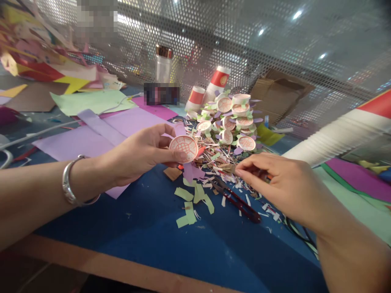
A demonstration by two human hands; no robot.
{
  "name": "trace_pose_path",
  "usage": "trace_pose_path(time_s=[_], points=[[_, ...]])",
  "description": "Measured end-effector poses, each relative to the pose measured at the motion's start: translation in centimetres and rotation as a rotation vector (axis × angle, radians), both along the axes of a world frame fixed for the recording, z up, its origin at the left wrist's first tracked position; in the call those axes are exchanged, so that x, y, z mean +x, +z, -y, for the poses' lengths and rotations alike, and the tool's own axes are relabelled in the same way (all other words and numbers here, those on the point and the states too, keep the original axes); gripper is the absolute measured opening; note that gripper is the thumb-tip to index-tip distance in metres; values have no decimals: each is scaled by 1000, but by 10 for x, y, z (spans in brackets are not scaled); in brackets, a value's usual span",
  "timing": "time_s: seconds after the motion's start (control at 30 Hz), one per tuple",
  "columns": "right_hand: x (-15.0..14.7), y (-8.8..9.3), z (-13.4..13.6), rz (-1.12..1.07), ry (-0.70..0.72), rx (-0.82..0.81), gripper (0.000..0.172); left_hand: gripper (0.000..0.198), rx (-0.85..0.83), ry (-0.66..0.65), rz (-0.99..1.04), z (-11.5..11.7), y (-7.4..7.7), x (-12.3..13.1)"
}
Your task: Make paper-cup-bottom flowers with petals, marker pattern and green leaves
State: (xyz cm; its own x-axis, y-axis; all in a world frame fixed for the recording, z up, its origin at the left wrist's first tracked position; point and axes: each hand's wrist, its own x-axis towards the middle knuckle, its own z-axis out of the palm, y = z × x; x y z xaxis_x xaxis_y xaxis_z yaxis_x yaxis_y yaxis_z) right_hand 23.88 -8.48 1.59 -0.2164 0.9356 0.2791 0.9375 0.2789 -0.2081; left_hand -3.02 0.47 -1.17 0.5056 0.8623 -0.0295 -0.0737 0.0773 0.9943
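Note:
Between thumb and fingers, my left hand (146, 150) holds a cut paper cup bottom (184, 148) with a red line pattern on its round face and purple paper tabs at its edge. My right hand (275, 179) is closed in a pinch above the scraps; whether it grips the small brown piece (227, 167) at its fingertips is unclear. Thread snips (240, 201) with dark red handles lie below it. Light green paper strips (198, 191) are scattered under the cup bottom. Beyond both hands rises a pile of similar cup bottoms (226, 135) with green and purple tabs.
Paper clippings (210, 162) cover the blue table (137, 236) around the pile. Red-and-white paper cups (218, 81) and a lidded bottle (164, 65) stand behind. A long cup stack (330, 138) leans in at right. Purple sheets (131, 122) and a cable (55, 130) lie left.

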Motion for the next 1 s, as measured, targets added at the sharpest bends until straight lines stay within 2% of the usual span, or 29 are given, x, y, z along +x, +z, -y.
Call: trace_pose_path(time_s=[0.13,0.2,0.3,0.4,0.6,0.77,0.9,1.0], points=[[10,8,0,17,-156,74,15,31,39,-23,2,-1,-1,-1],[18,12,-1,35,-263,50,15,29,61,-27,-11,-2,-2,-2],[38,15,-6,75,-385,-62,24,28,61,-25,-12,-3,-4,-2],[63,15,-9,113,-461,-280,28,28,59,-22,-3,-2,-6,-2],[97,20,-5,157,-565,-357,29,31,98,36,17,-2,-2,-1],[102,9,-5,128,-652,-492,36,31,79,38,43,-1,-1,-1],[106,-5,-10,-22,-704,-584,32,32,53,25,39,-1,-2,-2],[111,-9,-10,-184,-728,-581,29,30,41,-7,55,-2,-2,-3]])
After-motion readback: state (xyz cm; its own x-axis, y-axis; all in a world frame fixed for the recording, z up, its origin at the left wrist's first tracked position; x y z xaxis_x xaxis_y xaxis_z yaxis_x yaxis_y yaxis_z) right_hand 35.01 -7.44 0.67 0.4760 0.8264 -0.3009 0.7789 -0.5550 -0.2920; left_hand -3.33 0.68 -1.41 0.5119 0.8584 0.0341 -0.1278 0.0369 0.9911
